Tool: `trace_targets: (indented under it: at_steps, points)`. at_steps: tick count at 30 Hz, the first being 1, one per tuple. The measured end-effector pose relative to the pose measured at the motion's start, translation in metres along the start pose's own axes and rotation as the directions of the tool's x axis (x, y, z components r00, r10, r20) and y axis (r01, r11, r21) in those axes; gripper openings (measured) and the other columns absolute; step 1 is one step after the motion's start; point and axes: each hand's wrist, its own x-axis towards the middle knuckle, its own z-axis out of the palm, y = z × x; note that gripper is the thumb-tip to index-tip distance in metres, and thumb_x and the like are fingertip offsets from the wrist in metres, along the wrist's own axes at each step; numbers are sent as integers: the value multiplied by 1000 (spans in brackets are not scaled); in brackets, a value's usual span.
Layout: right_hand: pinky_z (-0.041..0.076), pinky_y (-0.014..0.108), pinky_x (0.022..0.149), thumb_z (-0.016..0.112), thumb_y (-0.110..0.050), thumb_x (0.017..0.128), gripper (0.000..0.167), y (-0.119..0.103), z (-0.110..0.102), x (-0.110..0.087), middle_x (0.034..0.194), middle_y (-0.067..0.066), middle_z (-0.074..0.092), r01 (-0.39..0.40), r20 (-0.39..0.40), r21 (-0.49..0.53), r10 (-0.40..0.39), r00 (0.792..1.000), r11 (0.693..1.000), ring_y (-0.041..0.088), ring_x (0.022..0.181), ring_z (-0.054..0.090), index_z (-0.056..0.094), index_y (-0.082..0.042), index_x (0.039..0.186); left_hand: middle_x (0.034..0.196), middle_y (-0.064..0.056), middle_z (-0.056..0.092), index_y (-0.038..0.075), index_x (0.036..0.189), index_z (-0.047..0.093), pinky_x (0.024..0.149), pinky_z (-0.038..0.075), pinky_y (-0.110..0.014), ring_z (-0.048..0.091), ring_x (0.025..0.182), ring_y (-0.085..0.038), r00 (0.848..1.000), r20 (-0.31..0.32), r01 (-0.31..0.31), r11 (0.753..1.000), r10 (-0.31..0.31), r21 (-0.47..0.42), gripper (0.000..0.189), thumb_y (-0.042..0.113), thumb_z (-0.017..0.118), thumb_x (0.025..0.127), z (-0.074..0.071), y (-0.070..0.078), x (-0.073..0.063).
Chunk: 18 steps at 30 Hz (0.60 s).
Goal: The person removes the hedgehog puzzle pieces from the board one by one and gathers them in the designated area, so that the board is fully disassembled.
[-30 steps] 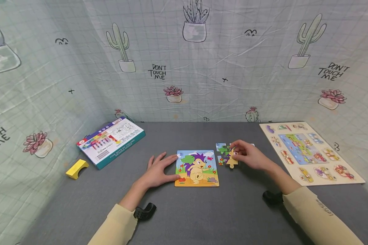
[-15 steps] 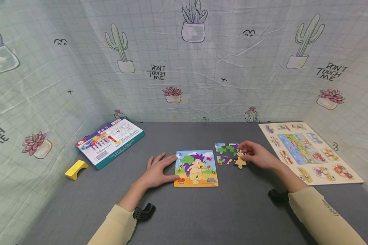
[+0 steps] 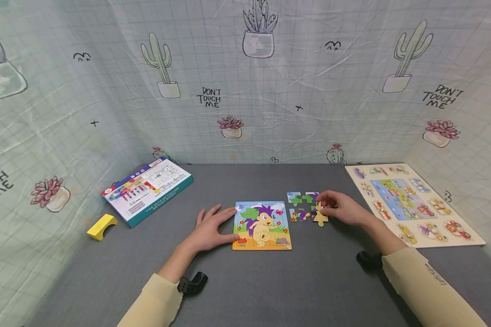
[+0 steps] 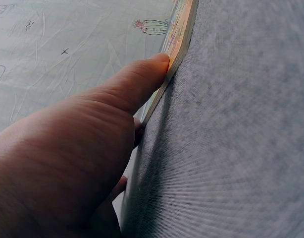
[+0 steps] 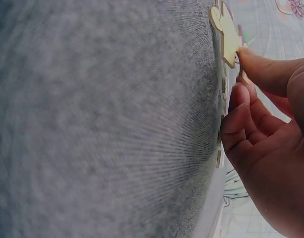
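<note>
left fingers spread, right fingers pinched

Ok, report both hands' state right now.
Left hand: open, thumb touching the hedgehog board.
Right hand: closed, pinching a yellow puzzle piece.

The hedgehog jigsaw has a smooth printed face over a pale edge that looks like wood. The yellow hedgehog piece to its right is smooth and flat-coloured, with a tan wood-like rim. At far right, the vehicle peg board shows pale, bare-looking wood. The bead-set box at far left is smooth printed card. Nearer, the yellow arch block is smooth; wood or plastic, unclear. The grey table covering is matt, finely textured cloth; the cactus-print backdrop is creased, slightly shiny fabric.
</note>
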Motion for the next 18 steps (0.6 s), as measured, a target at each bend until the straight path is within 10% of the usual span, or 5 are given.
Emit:
trace_targets:
  at_steps: [18]
  points:
    - [47,44,83,85,-23,84,56,0,4,-4,105,9,58,67,55,-73,-63,996,995,24,93,53,60,5,126,154,-7,46,14,152,49,112,-3,-68,17,150,-38,1000,-4,4,1000,-4,0,78,49,76,87,0,1,0]
